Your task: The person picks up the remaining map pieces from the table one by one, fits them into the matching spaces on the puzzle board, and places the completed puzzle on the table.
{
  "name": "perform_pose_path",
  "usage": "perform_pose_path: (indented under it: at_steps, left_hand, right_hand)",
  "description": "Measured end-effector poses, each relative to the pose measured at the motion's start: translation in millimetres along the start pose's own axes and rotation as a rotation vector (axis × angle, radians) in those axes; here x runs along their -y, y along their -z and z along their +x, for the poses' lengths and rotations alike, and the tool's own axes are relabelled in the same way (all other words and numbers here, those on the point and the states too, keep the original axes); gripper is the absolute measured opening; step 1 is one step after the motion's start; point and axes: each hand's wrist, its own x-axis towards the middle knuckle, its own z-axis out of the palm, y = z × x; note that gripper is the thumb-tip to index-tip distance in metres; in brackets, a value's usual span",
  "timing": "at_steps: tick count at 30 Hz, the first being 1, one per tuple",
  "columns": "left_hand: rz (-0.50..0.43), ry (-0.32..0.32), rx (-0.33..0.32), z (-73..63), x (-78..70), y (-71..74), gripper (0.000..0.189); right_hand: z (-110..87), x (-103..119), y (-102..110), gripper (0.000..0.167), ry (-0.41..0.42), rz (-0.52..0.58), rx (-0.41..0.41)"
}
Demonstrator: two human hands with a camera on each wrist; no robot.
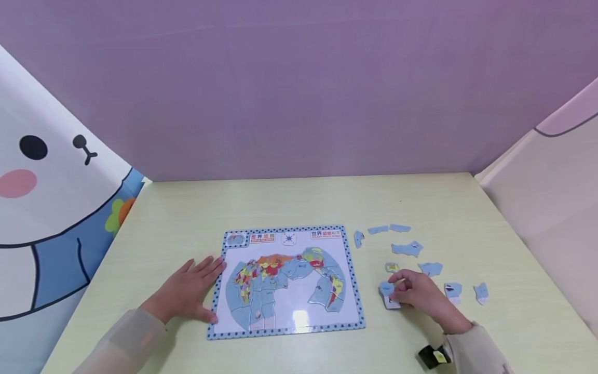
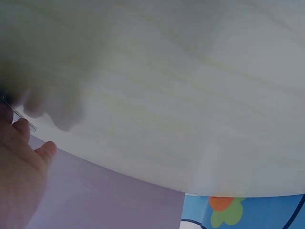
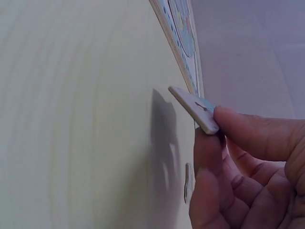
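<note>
A world map puzzle board (image 1: 327, 328) with a dotted blue border lies on the table, partly filled with map pieces on both sides and bare white in the lower middle. My left hand (image 1: 189, 291) rests at its left edge, fingers spread and touching the border. To the right of the board, my right hand (image 1: 418, 295) pinches a blue and white puzzle piece (image 1: 389, 297) between thumb and fingers. In the right wrist view that puzzle piece (image 3: 193, 109) is tilted and held off the table. Only part of the left hand (image 2: 21, 167) shows in the left wrist view.
Loose puzzle pieces lie right of the board, among them a long blue piece (image 1: 407, 249), a small yellow piece (image 1: 392, 267) and a blue piece (image 1: 481, 293) farthest right. A small black object (image 1: 429, 357) is by the right wrist. A purple wall (image 1: 299, 104) stands behind the table.
</note>
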Motion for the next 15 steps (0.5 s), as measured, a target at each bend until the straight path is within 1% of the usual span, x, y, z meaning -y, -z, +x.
perform_pose_path:
  at_steps: [5,11,15]
  left_hand:
    - [-0.014,-0.002,-0.002,-0.7,-0.7,-1.1,0.125]
    - [0.003,-0.005,-0.011,-1.1,-0.6,-2.8,0.124]
    - [0.027,0.009,-0.019,-1.1,-1.2,-3.0,0.123]
  right_hand:
    - [0.6,2.9,-3.5,0.025,-0.005,0.012,0.0]
    - [1.1,6.5,-9.8,0.025,-0.001,0.041,0.011]
    - [1.8,7.8,-13.8,0.025,0.016,0.069,0.022]
